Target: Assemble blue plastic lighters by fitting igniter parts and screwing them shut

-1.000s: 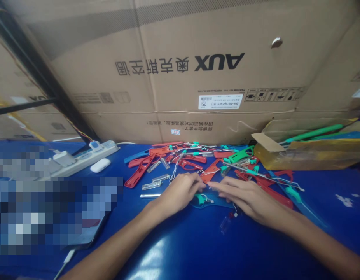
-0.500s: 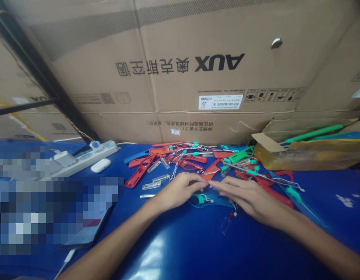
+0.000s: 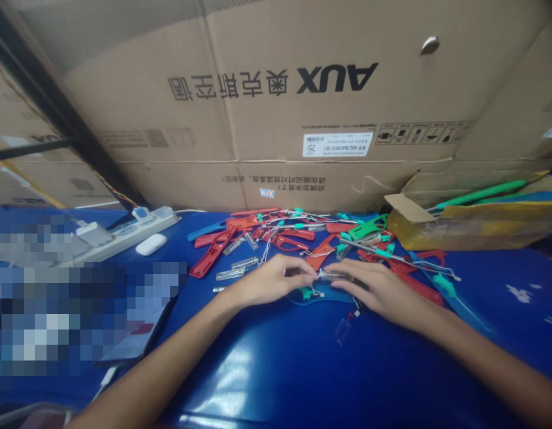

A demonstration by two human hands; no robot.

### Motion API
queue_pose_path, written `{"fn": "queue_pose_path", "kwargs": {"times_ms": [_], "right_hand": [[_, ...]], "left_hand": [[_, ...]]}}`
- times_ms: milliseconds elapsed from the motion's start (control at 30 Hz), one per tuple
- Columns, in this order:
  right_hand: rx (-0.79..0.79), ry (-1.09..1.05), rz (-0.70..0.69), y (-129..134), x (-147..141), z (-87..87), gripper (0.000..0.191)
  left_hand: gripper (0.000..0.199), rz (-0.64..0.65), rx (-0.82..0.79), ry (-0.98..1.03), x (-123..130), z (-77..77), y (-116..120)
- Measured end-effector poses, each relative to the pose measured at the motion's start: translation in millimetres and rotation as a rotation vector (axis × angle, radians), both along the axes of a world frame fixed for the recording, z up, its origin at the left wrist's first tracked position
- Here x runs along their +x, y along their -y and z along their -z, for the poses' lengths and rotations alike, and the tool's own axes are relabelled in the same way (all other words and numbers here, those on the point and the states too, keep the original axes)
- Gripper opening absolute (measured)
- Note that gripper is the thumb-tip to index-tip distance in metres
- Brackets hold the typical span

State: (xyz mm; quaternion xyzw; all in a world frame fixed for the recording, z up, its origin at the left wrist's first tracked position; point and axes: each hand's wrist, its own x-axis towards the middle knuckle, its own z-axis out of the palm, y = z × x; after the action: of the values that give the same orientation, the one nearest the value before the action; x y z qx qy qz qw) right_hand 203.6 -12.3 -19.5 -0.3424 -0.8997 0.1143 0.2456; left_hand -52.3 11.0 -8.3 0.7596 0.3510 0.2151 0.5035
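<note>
Between my hands is a small clear lighter fuel tank [image 3: 337,276] with a whitish end. My left hand [image 3: 276,279] is closed, its thumb and fingertips pinching at that whitish end. My right hand [image 3: 383,291] grips the tank's other end from the right, its fingers partly covering it. Just below lies a blue lighter shell half [image 3: 332,296] holding a green part [image 3: 305,293] and white wires. A clear tank with a red cap [image 3: 343,330] lies on the table in front of the shell.
Behind my hands, red lighter shells [image 3: 213,257], a green shell [image 3: 368,227], metal tubes and several clear tanks [image 3: 230,274] lie in a pile. An open carton [image 3: 473,229] stands right. Left are a power strip [image 3: 144,226] and white case [image 3: 151,244]. A large cardboard box [image 3: 258,131] stands behind.
The clear tank now shows between my hands, where fingers covered it before. My right fingers have shifted along it. The whole scene sits slightly higher in view.
</note>
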Motion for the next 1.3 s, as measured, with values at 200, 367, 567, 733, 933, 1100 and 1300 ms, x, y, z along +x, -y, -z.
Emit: {"fn": "queue_pose_path", "kwargs": {"times_ms": [200, 367, 567, 733, 933, 1100, 1300], "right_hand": [[-0.004, -0.013, -0.015, 1.5, -1.0, -3.3, 0.026], [0.003, 0.000, -0.015, 1.5, 0.3, -3.7, 0.028], [-0.034, 0.025, -0.003, 1.5, 1.3, -4.1, 0.028], [-0.050, 0.016, -0.021, 1.3, 1.2, -5.0, 0.028], [0.004, -0.007, -0.068, 1.2, 1.7, -5.6, 0.029], [0.100, 0.022, -0.083, 3.6, 4.1, -6.3, 0.031], [0.126, 0.020, -0.077, 4.8, 1.5, -4.4, 0.031]], "left_hand": [[0.021, 0.004, 0.001, -0.008, -0.3, 0.6, -1.9], [0.021, 0.002, 0.004, -0.029, -0.1, -0.5, -2.4], [0.021, -0.003, 0.009, -0.051, 0.7, -5.9, -0.4], [0.021, 0.003, 0.030, -0.055, 1.1, -6.1, -0.5], [0.023, 0.005, 0.034, -0.059, 1.0, -2.3, -0.3], [0.022, -0.018, 0.008, -0.048, 2.4, -0.2, 1.4], [0.021, -0.036, 0.013, -0.038, 4.5, 2.4, 0.8]]}}
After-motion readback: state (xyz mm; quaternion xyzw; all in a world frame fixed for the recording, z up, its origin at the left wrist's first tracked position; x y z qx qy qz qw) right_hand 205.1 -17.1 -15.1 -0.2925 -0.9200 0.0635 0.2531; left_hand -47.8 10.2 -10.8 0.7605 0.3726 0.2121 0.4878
